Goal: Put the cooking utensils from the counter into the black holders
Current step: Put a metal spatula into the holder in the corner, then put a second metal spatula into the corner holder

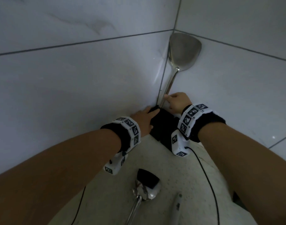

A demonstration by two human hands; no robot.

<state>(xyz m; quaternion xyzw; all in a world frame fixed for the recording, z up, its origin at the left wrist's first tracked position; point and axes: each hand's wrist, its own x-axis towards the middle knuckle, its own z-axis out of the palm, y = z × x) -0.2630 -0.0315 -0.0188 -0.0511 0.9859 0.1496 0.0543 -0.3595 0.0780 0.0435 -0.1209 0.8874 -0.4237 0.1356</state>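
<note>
A steel spatula (182,52) stands upright in the wall corner, its handle running down into the black holder (163,125) on the counter. My right hand (177,102) is closed around the spatula's handle just above the holder. My left hand (144,118) lies on the holder's left top edge, fingers gripping it. Nearer to me on the speckled counter (179,176) lies a second steel utensil (144,194), with a small black piece (148,177) lying over its head. A slim grey handle (177,207) lies to its right.
White tiled walls (74,78) meet in the corner right behind the holder. Black cables (205,174) trail from both wrist bands across the counter. The counter's right edge drops off near my right forearm.
</note>
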